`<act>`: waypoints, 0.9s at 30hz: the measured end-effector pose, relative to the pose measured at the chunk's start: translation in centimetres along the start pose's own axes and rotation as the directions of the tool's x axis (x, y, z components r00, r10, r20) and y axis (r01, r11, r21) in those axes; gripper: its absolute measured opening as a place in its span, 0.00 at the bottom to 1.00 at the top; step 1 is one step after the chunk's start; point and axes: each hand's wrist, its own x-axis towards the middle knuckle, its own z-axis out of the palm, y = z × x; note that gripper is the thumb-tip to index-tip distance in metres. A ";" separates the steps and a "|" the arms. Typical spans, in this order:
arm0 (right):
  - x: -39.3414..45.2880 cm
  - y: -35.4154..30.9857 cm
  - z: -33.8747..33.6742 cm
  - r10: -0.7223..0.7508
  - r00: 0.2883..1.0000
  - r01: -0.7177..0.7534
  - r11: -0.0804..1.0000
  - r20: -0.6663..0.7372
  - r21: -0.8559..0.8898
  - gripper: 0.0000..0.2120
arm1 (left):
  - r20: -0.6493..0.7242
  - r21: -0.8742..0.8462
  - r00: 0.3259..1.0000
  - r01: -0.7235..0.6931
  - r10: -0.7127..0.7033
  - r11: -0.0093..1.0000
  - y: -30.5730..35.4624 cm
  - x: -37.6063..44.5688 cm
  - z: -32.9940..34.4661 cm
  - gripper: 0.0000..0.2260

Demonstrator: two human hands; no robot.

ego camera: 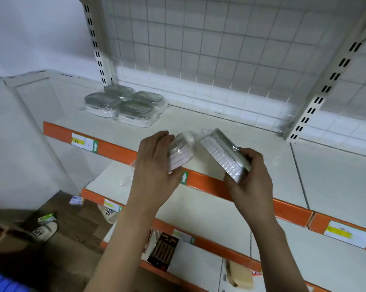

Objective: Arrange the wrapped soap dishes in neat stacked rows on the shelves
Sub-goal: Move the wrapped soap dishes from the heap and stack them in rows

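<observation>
While both hands hover at the centre of the frame above the orange front edge of the white metal shelf, each one carries a soap dish sealed in clear plastic wrap. The left hand grips the white-based wrapped soap dish from its left side: the fingers curl over the dish's far edge and the thumb presses its near corner, so the dish juts out to the right of the palm, tilted. The right hand clamps the second wrapped soap dish with a grey lid at its lower right end, with the thumb on top and the fingers underneath, so most of the dish sticks up and to the left, its ribbed white side facing the camera. These two dishes are near each other but apart.

Toward the upper left of the frame, four stacked wrapped grey-and-white soap dishes sit on the same shelf in a tight two-by-two block, close to the white wire grid back panel.
</observation>
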 end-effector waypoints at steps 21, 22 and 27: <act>7.3 -2.3 13.4 -0.177 0.983 0.179 0.983 0.048 -0.036 0.27 | 0.064 0.362 0.991 0.088 -0.118 0.928 -15.6 3.9 -1.4 0.24; 7.4 -2.6 14.1 -0.171 0.984 0.173 0.984 0.047 -0.042 0.27 | 0.063 0.353 0.991 0.085 -0.114 0.932 -16.5 4.1 -1.5 0.24; 7.6 -4.8 17.7 -0.178 0.983 0.182 0.981 0.051 -0.064 0.27 | 0.095 0.334 0.994 0.010 -0.045 0.943 -21.7 5.6 -2.3 0.25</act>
